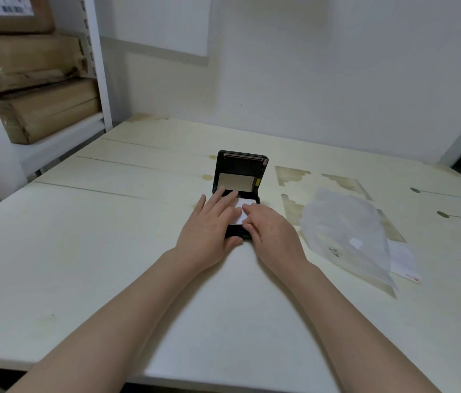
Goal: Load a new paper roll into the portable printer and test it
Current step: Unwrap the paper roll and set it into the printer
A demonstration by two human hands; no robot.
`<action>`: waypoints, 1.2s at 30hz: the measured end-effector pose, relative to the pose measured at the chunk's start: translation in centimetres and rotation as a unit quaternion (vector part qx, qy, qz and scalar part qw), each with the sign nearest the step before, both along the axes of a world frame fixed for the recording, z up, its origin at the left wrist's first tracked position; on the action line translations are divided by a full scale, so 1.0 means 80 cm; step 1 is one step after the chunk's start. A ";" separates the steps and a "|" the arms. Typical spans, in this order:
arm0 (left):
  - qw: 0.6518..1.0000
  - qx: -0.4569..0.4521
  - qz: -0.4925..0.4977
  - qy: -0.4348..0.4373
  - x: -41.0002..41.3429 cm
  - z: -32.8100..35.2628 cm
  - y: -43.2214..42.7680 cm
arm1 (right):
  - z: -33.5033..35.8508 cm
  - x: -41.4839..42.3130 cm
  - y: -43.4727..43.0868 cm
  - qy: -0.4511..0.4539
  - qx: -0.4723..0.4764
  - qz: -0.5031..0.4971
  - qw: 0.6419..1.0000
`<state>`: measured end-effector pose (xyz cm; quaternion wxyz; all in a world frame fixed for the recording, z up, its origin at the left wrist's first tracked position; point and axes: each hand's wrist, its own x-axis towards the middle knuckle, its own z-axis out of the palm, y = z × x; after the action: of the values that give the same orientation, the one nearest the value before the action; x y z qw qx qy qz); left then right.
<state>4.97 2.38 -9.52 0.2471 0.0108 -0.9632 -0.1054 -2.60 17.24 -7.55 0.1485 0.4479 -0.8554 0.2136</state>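
— Where is the printer?

— The black printer (pixel 238 194) sits on the pale table (pixel 110 236), about the middle, a little toward the far side. Its lid (pixel 241 171) stands up, nearly upright, with a tan panel on the inner face. White paper (pixel 242 209) lies in the open body, with an end of it drawn toward the near edge.

— And the hands?

— The left hand (pixel 209 231) lies flat on the left part of the printer, fingers spread and stretched into the open bay, thumb under the near edge. It presses rather than grips. The right hand (pixel 273 234) is curled over the near right corner, fingers bent down onto the paper; whether it pinches the paper or only rests on it I cannot tell, since the knuckles hide the fingertips.

— What hides the rest?

— Both hands cover most of the printer's body, so the roll itself is mostly out of sight.

— What lies around it?

— Just right of the printer, a crumpled clear plastic bag (pixel 345 236) lies flat, and a white slip (pixel 405 265) sticks out from under its near right end. Brownish patches (pixel 291 174) mark the table behind the bag. Well apart at far left, a white shelf (pixel 96 66) holds stacked cardboard boxes (pixel 42 109). A white wall (pixel 308 80) runs behind the table.
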 end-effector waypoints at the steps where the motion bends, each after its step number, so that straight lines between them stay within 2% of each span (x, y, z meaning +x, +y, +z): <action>1: 1.000 -0.001 -0.001 -0.011 0.001 0.000 0.000 | -0.001 0.002 0.002 0.000 -0.002 0.002 1.000; 10: 0.994 -0.025 -0.003 -0.105 0.020 0.011 -0.006 | -0.005 0.019 0.015 0.019 -0.034 0.005 0.999; 17: 0.997 0.035 0.025 -0.061 0.025 0.009 0.007 | -0.020 0.018 0.027 0.025 -0.043 0.035 0.998; 22: 0.997 0.019 0.065 -0.033 0.019 0.002 0.004 | -0.018 0.018 0.033 0.057 -0.042 0.055 0.996; 26: 0.997 0.029 0.064 -0.019 0.014 -0.003 0.000 | -0.011 0.017 0.031 0.010 -0.067 0.038 0.997; 32: 0.997 0.029 0.066 -0.019 0.014 -0.006 -0.004 | -0.001 -0.004 0.016 -0.050 -0.021 -0.022 0.998; 36: 0.996 0.050 0.065 -0.025 0.013 -0.006 -0.005 | 0.011 -0.012 0.012 -0.128 -0.131 -0.045 0.982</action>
<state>6.00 2.00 -9.96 0.2283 0.0881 -0.9599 -0.1369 -3.56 18.17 -6.70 0.1049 0.3549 -0.8510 0.3726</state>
